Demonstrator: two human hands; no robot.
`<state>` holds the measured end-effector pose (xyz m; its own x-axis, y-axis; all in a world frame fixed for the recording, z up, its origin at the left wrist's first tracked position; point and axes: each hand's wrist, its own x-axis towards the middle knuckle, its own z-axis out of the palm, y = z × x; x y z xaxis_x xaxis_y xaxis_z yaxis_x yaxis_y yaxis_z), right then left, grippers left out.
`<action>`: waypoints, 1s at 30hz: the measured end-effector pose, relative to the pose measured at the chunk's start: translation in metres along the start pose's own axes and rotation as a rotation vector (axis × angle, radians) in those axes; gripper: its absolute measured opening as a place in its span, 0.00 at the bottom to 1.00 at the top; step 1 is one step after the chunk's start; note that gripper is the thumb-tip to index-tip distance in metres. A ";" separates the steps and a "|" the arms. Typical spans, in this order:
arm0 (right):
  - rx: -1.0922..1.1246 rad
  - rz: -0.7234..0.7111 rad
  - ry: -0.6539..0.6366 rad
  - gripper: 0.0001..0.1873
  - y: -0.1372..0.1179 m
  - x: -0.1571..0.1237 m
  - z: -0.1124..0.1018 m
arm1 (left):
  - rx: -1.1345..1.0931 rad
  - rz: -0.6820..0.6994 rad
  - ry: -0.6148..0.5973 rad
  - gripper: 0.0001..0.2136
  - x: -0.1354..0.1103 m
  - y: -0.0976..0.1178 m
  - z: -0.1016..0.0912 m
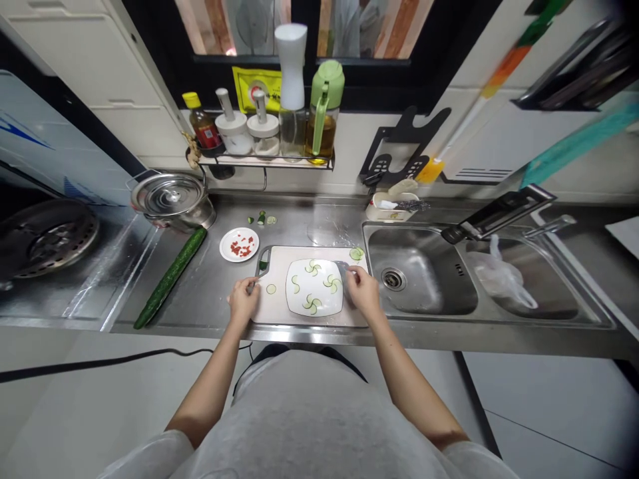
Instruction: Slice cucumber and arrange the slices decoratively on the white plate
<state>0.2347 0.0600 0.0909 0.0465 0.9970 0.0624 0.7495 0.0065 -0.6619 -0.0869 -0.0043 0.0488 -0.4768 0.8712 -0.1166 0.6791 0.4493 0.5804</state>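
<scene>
A white cutting board (279,254) with a grey border lies on the steel counter. On it is a white squarish plate (300,305) bearing several fans of thin cucumber slices. My left hand (243,303) is closed at the board's left edge, fingers curled on its rim beside the handle. My right hand (363,289) is just right of the plate, fingertips pinched together; what they hold, if anything, is hidden. A grey flat piece (343,267) shows beside those fingers. One cucumber slice (271,289) lies left of the plate, and more slices (356,253) lie at the upper right corner.
A small white plate (224,247) with red bits and a whole cucumber (172,276) lie to the left, near a lidded steel pot (172,196). Cucumber scraps (261,217) lie behind. A double sink (424,266) with a faucet is right. Seasoning bottles fill a wall rack (269,163).
</scene>
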 end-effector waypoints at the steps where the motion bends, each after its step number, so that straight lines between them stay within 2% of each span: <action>1: 0.007 0.014 0.017 0.20 0.005 -0.002 -0.004 | 0.012 -0.011 -0.013 0.14 -0.001 -0.003 0.000; 5: 0.029 0.043 0.049 0.22 0.017 -0.010 -0.011 | 0.054 -0.021 -0.065 0.14 -0.008 -0.008 0.002; 11: 0.067 0.037 0.034 0.22 0.023 -0.022 -0.008 | 0.126 0.005 -0.121 0.14 -0.013 0.003 0.011; 22: 0.097 0.037 0.015 0.21 0.027 -0.034 -0.010 | 0.256 -0.008 -0.142 0.14 -0.014 0.017 0.025; 30: 0.107 0.002 -0.020 0.18 0.019 -0.048 -0.007 | 0.142 0.030 -0.127 0.06 -0.011 0.020 0.028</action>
<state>0.2513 0.0116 0.0801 0.0338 0.9983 0.0473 0.6743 0.0122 -0.7383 -0.0525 0.0007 0.0387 -0.3873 0.8985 -0.2066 0.7682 0.4384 0.4667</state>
